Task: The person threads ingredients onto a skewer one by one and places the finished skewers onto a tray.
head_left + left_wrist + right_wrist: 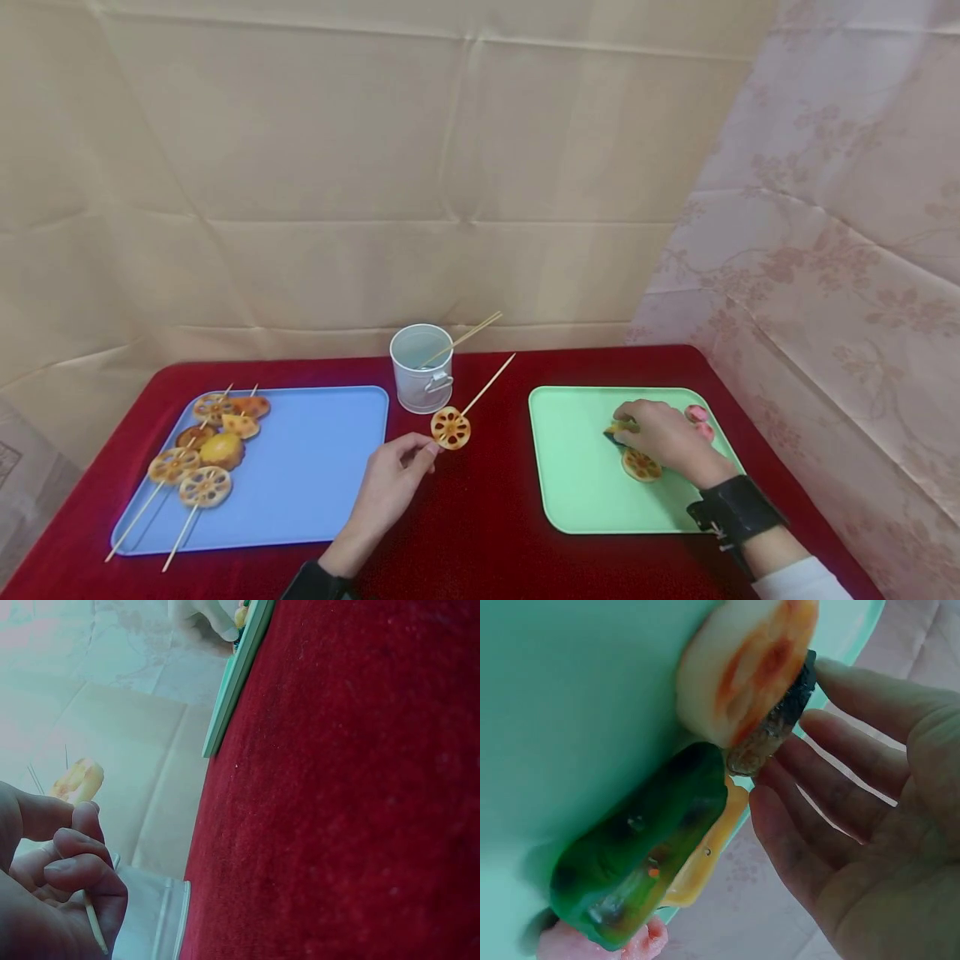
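Observation:
My left hand point(393, 479) pinches a thin bamboo skewer point(489, 383) between thumb and fingers; a browned lotus root slice point(450, 428) is threaded low on it. In the left wrist view the skewer's lower end point(94, 926) comes out below my curled fingers. My right hand point(663, 433) reaches over the green tray point(573, 500), its fingers point(840, 746) fairly straight. In the right wrist view its fingertips are right at a dark-edged piece point(769, 731) beside another lotus root slice point(742, 671). A green pepper piece point(641, 840) and a yellow piece point(709, 851) lie close by.
A blue tray point(311, 467) on the left bears two loaded skewers with lotus slices and other pieces. A white metal bucket point(422, 387) behind my left hand holds thin skewers point(476, 329). Pink pieces point(697, 414) lie at the green tray's right side. Red cloth point(480, 533) covers the table.

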Action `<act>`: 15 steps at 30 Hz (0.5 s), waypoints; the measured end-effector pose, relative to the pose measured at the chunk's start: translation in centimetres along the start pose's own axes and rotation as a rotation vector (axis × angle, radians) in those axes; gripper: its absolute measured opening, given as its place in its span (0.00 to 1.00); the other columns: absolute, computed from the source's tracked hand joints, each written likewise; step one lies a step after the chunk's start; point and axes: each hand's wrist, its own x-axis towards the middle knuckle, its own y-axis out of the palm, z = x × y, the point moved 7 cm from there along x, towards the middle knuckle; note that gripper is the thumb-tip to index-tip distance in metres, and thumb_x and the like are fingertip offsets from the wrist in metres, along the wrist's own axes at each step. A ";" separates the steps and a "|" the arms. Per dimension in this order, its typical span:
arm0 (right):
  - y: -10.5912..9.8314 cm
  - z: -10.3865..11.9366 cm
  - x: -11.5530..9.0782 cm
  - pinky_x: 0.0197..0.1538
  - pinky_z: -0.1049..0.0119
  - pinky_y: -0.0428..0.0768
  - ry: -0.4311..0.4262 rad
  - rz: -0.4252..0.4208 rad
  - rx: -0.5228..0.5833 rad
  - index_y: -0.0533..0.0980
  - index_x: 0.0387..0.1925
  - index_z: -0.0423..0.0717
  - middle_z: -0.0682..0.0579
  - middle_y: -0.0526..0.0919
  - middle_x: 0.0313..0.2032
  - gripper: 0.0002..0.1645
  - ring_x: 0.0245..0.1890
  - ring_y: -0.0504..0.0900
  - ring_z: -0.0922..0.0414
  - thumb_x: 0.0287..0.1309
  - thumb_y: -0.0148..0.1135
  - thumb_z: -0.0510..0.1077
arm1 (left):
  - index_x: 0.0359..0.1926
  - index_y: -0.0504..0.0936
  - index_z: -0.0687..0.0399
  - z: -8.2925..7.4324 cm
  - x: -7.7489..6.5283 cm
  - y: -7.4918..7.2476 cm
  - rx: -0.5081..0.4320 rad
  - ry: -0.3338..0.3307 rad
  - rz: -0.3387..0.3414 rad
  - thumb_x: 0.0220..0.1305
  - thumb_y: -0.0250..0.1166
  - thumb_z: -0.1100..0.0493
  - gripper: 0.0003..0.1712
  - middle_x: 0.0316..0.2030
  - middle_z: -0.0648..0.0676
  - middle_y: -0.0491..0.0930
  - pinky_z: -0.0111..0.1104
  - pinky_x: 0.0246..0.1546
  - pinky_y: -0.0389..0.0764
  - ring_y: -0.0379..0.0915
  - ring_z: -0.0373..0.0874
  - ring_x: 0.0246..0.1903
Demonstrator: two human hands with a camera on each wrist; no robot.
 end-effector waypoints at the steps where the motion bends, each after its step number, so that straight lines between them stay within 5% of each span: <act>1: 0.2 0.0 0.1 0.43 0.52 0.82 0.003 0.012 0.000 0.85 0.44 0.40 0.49 0.87 0.39 0.14 0.39 0.84 0.51 0.57 0.76 0.41 | 0.39 0.89 0.57 0.0 0.0 0.0 -0.001 0.001 -0.001 0.71 0.64 0.63 0.07 0.24 0.48 0.79 0.30 0.28 0.71 0.73 0.39 0.27; 10: 0.5 0.0 0.4 0.40 0.55 0.80 -0.013 0.007 -0.011 0.86 0.42 0.42 0.52 0.84 0.37 0.14 0.37 0.80 0.55 0.55 0.77 0.41 | 0.39 0.88 0.58 0.1 -0.1 -0.1 0.000 0.001 -0.001 0.72 0.64 0.63 0.07 0.24 0.48 0.79 0.31 0.28 0.71 0.73 0.40 0.27; 15: -0.6 -0.7 0.8 0.38 0.56 0.77 0.005 -0.093 0.049 0.85 0.41 0.41 0.51 0.82 0.35 0.13 0.35 0.78 0.55 0.56 0.76 0.42 | 0.40 0.89 0.57 0.1 -0.1 -0.2 0.003 -0.006 -0.001 0.72 0.64 0.63 0.07 0.24 0.48 0.79 0.31 0.29 0.71 0.74 0.40 0.27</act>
